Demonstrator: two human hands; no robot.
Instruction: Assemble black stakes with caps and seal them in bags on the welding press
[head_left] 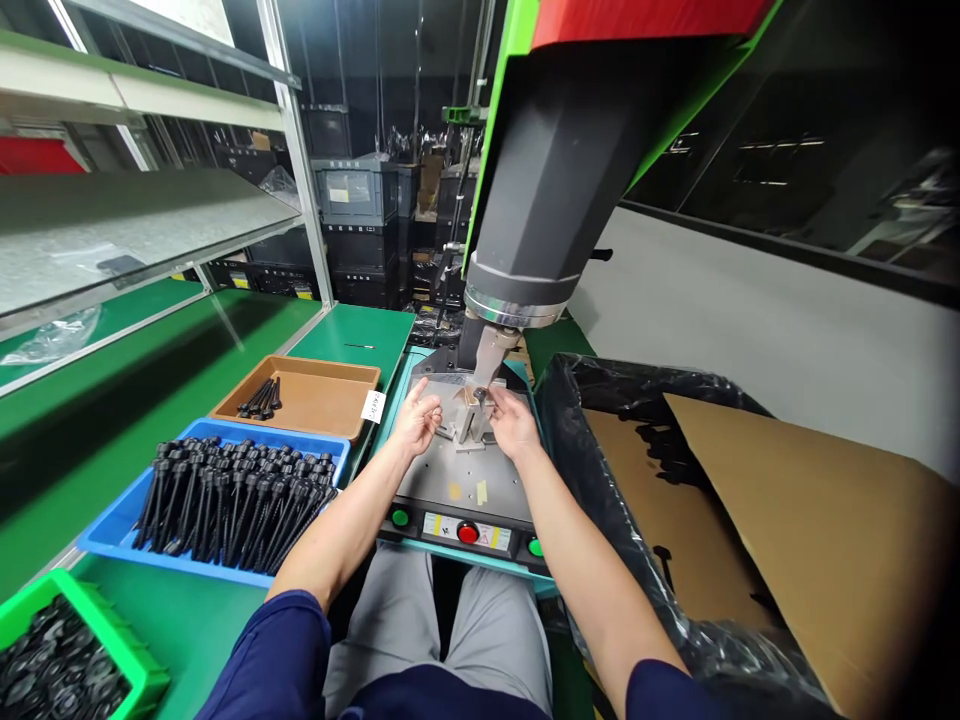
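My left hand (418, 420) hovers just left of the metal fixture (470, 425), its fingers loosely bent and apart, with nothing visible in them. On the other side, my right hand (513, 421) reaches in with its fingertips close beside a small black part (480, 396) at the top of the fixture. The fingers look apart; whether they touch the part cannot be made out. Directly above stands the machine's metal horn (491, 355), its lower tip right at the black part. The fixture rests on a grey metal base plate (439, 487).
Left of the machine, a blue tray (101, 540) holds many long black stemmed parts, and a brown tray (319, 400) a few. A green bin (142, 668) contains black pieces. Buttons line the panel (491, 537) before me. At right stands a plastic-lined box with cardboard (795, 500).
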